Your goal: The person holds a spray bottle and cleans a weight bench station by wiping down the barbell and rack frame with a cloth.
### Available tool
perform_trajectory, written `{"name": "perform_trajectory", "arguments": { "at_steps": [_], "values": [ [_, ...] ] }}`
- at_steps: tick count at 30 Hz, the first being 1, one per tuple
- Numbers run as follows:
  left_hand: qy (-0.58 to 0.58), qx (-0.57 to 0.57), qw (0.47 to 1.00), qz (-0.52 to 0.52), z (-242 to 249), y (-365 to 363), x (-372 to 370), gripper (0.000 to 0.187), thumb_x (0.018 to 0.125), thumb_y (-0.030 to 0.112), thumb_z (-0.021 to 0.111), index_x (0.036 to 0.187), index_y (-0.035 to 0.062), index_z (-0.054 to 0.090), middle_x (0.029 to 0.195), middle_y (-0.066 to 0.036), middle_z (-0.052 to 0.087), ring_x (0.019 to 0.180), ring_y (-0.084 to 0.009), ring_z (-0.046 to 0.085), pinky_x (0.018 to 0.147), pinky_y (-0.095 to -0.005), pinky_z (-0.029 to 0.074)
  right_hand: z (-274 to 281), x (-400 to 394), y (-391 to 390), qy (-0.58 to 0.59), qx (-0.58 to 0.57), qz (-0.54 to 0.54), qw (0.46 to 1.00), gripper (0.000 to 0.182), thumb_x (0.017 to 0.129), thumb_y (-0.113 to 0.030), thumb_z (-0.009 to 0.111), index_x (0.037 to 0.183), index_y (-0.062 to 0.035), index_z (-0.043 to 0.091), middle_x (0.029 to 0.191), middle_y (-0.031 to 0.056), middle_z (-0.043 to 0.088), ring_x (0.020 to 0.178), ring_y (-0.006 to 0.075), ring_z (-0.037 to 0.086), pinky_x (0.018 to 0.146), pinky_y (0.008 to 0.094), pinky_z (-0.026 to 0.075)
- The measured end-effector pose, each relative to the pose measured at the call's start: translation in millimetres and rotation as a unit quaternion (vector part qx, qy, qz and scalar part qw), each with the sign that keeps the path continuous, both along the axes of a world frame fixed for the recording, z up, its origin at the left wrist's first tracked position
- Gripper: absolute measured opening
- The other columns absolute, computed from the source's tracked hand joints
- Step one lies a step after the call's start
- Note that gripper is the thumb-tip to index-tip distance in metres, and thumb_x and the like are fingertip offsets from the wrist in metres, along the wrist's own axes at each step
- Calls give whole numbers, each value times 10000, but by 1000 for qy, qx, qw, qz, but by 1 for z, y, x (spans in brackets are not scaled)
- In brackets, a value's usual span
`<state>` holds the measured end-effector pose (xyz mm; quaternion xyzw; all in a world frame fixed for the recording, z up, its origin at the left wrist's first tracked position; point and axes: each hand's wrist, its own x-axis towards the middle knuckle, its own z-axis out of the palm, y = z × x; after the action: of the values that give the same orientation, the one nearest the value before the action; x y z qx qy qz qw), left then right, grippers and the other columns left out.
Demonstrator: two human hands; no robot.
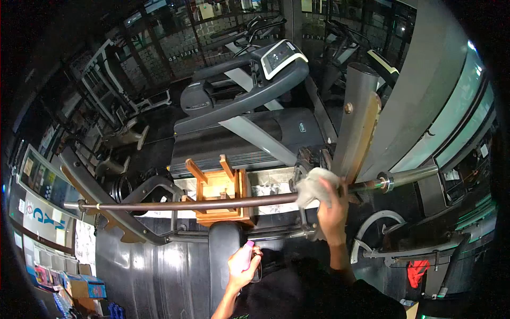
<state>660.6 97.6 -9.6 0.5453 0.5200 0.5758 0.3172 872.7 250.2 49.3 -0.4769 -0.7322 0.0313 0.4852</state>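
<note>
A long barbell point(239, 203) lies across the uprights of a bench rack. My right hand point(333, 215) is closed around a crumpled, whitish cloth point(314, 187) and presses it to the bar, right of the middle. The cloth hides that stretch of the bar. Lower down, over the black padded bench point(222, 255), my left hand point(241, 271) is wrapped round a small pink object point(246, 251), whose kind I cannot make out. A thin loop hangs beside that hand.
Behind the bar stands a wooden stool or box with legs up point(220, 189). A treadmill point(239, 133) is beyond it. The rack's right upright point(361, 122) rises near the cloth. Cartons point(85, 287) sit at lower left, and a red cloth point(417, 272) hangs at right.
</note>
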Motion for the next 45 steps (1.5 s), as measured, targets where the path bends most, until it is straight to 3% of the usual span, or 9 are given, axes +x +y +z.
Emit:
{"name": "perform_trajectory", "arguments": {
  "at_steps": [3,10,15,17,19,22,35,37,45],
  "values": [
    [-69,-25,997,-25,5,3,6,224,824,-41,597,1048,-48,592,852,-77,644,638,-91,588,571,-224,485,-19,11,3,42,-85,-66,993,467,709,123,553,1104,-113,635,1209,171,530,1122,354,537,956,418,448],
    [-85,-40,993,-75,14,16,21,209,836,-49,581,1044,-36,587,848,-75,633,608,-91,577,536,-233,487,-22,-27,-37,69,-92,160,980,448,694,117,560,1101,-65,608,1110,173,568,1048,362,576,921,355,464],
    [-111,-49,991,-48,15,7,25,229,827,-39,598,1055,-33,599,838,-69,641,624,-86,585,550,-235,486,-47,-22,-46,305,-192,148,921,300,866,-51,566,1163,-10,550,1091,128,609,999,229,594,865,318,466],
    [-102,-57,992,-45,15,1,24,232,822,-33,606,1054,-32,606,833,-68,645,631,-86,588,559,-237,488,-69,-15,-45,475,-286,128,822,309,946,-137,513,1216,11,497,1130,125,598,1025,188,588,883,325,473],
    [-50,-51,996,-48,17,-4,25,238,805,-21,629,1042,-41,615,830,-68,654,685,-104,611,617,-250,500,-64,-5,-47,668,-381,188,612,336,974,-210,461,1249,-19,484,1166,124,591,1070,229,586,924,379,475],
    [-5,7,999,-40,24,-10,29,239,789,-13,649,1024,-45,620,838,-70,659,748,-126,627,678,-265,508,-64,8,-55,726,-415,284,468,389,993,-298,397,1280,-45,463,1213,115,576,1098,258,577,944,425,472],
    [-120,-90,988,-31,19,-68,60,281,782,-39,650,1059,-26,611,820,-73,667,709,-107,627,632,-253,521,-51,48,-120,711,-437,248,492,437,978,-352,386,1296,-61,459,1233,105,568,1126,258,557,972,434,437],
    [18,15,1000,-19,16,-71,64,302,759,-40,664,1055,-39,607,817,-89,664,721,-148,644,705,-274,523,-54,56,-129,707,-446,230,498,443,976,-352,401,1310,-65,438,1247,107,552,1140,259,543,978,440,429],
    [45,11,997,-64,36,-71,64,460,687,-40,710,1128,-26,579,883,-111,649,769,-212,637,744,-306,510,-60,74,-141,720,-392,226,525,426,974,-338,393,1291,-63,463,1238,94,560,1125,250,556,963,416,448]
  ]
}}
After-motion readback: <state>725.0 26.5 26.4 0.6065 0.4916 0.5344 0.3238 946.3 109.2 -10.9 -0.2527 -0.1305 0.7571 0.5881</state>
